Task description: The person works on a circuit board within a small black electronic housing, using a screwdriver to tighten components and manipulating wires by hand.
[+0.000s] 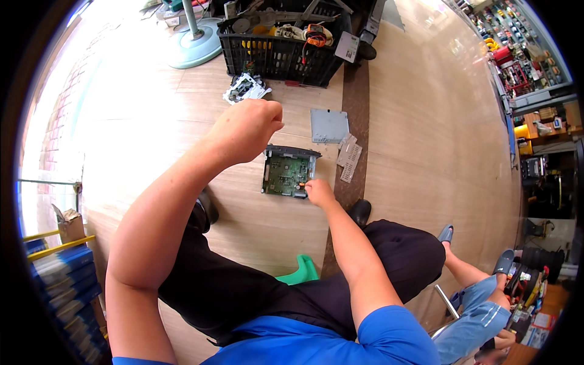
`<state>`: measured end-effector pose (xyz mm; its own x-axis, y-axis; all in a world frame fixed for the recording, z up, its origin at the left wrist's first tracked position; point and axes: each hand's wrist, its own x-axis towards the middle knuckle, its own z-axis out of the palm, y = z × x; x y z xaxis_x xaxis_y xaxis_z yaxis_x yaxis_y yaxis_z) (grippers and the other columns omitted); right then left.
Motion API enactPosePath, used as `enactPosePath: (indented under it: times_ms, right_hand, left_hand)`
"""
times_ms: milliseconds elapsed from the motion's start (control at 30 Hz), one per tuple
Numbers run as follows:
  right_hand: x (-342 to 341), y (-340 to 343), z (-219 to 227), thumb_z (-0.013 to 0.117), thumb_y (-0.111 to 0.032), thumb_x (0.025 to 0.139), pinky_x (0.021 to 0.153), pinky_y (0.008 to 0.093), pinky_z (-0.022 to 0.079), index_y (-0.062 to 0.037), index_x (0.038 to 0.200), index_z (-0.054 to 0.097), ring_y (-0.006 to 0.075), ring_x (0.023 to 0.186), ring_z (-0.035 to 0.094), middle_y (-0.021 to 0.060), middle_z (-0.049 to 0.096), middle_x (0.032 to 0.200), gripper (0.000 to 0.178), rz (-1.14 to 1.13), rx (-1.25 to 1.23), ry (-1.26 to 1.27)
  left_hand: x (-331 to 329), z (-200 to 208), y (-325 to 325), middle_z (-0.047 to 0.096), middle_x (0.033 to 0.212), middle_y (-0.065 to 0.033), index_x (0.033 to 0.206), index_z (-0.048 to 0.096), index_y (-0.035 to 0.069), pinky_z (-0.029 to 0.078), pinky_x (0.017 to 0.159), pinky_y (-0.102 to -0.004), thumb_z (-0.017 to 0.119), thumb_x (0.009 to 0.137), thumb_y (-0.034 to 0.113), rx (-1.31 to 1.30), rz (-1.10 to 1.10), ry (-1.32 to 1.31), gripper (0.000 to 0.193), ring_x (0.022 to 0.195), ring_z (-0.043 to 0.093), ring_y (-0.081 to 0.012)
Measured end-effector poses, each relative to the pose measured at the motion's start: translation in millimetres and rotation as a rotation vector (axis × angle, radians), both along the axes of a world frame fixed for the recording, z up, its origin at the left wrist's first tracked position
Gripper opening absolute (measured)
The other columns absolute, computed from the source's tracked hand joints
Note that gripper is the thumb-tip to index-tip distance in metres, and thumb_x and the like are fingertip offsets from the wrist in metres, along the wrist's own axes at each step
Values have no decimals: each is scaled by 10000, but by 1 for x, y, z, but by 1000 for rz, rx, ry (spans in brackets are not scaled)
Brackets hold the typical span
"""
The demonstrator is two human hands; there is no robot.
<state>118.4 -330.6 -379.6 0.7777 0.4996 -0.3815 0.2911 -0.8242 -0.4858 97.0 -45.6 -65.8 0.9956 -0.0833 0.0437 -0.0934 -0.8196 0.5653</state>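
Treat opened electronics chassis, flat on floor, as likely rigid, its green board fragile; hold by side edges. Cannot tell what fingers grip: left hand curled, right hand at near-right corner.

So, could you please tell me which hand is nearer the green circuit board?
The right hand, at the near right corner of the green circuit board; the left hand appears raised, past the board's far left corner.
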Motion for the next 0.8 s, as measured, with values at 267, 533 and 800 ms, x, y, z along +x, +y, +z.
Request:
enactPosePath:
  times_ms: [267,533,800]
  right_hand:
    - [-2,1,-2,611,-202,861,800,460,510,-48,936,718,383,875,647,206,683,911,202,-39,-94,7]
    - [-5,2,-2,616,-194,860,788,465,513,-48,939,714,387,861,648,203,682,902,193,-20,62,-55]
    - [-4,5,-4,628,-184,849,788,472,510,-5,890,703,401,870,641,225,674,911,198,-2,-68,-31]
  left_hand:
    - [3,-10,0,643,793,-179,821,596,13,479,719,-459,544,854,44,6,-55,-25,69,820,617,-390]
    - [4,-7,-1,650,823,-177,858,608,12,482,737,-447,550,879,82,55,-56,4,93,840,621,-376]
    - [1,-4,-1,654,815,-174,837,610,15,485,735,-459,569,878,97,47,-46,0,101,839,626,-380]
